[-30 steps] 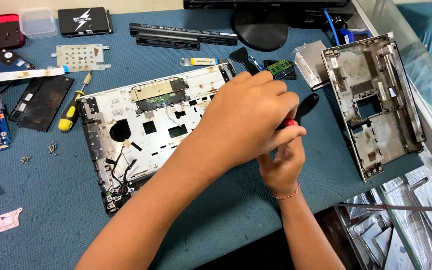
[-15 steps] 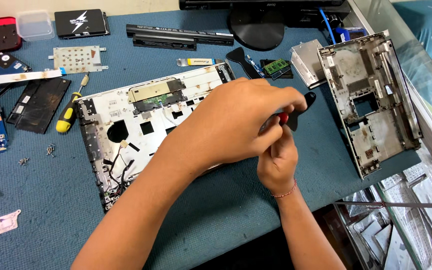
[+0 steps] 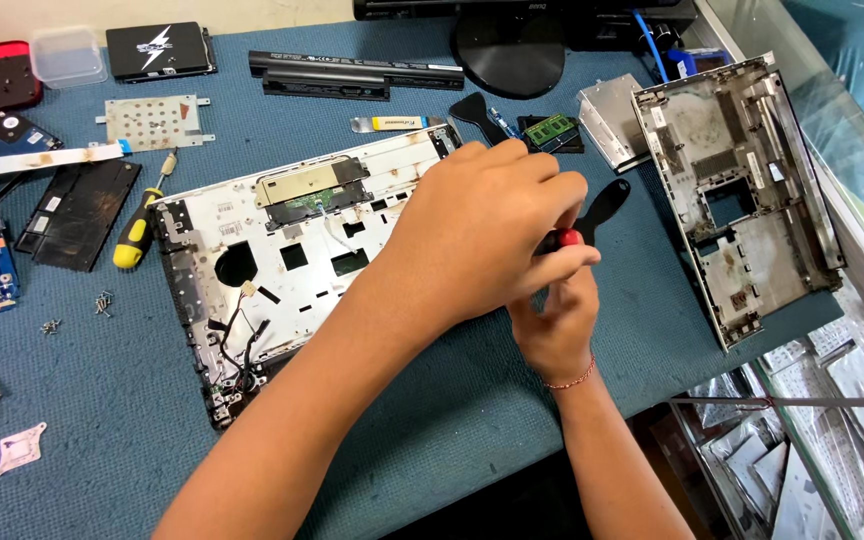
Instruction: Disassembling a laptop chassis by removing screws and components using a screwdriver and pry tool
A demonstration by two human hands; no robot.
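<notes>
A: Step in hand looks like work at the right edge of the white laptop shell (image 3: 282,250) on the table (image 3: 102,420). Your right hand (image 3: 557,325)?

B: Closed round a red-and-black tool handle (image 3: 564,238).

A: Left hand (image 3: 482,235)?

B: Curled shut over it. Keep the tool steady.

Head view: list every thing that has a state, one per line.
Laptop shell: opened up, insides bared, flat on mat.
Bottom cover: taken off, lying apart.
Red-handled tool: gripped by both hands.
Left hand: closed over tool.
Right hand: closed below it.
Yellow screwdriver: lying unused.
Screws: loose.
</notes>
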